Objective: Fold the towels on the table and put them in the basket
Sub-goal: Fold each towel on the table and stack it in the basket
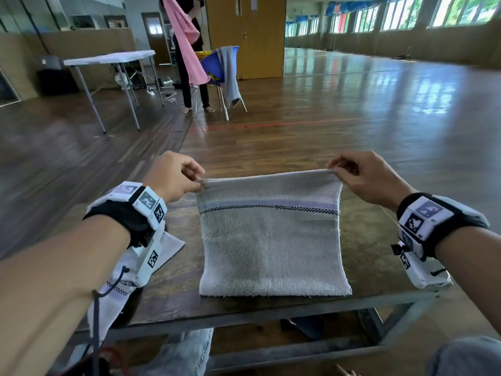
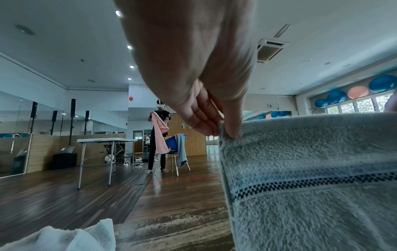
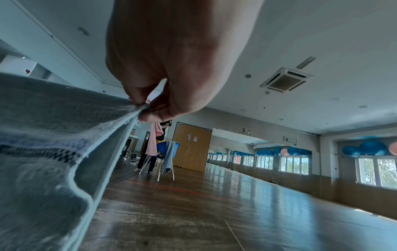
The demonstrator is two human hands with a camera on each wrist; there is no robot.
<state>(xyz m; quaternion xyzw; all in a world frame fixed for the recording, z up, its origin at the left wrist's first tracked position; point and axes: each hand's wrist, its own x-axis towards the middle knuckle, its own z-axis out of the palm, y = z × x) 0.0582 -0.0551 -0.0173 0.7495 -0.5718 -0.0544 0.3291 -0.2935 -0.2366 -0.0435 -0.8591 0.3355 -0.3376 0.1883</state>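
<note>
My left hand (image 1: 176,175) and right hand (image 1: 363,177) each pinch a far corner of the grey towel (image 1: 271,248), lifting that edge off the wood table (image 1: 173,294). Towel's doubled over, fluffy, w/ a lilac band and black checkered stripe across; near edge lies flat on table. White towel (image 1: 119,283) sits crumpled at my left, under left wrist.

— What is worn behind the fingers?
— Black wrist straps (image 1: 127,223) carrying white blocks printed with black square markers; a dark cord dangles.
— And further back?
— Bare forearms; light denim trousers (image 1: 187,354).
</note>
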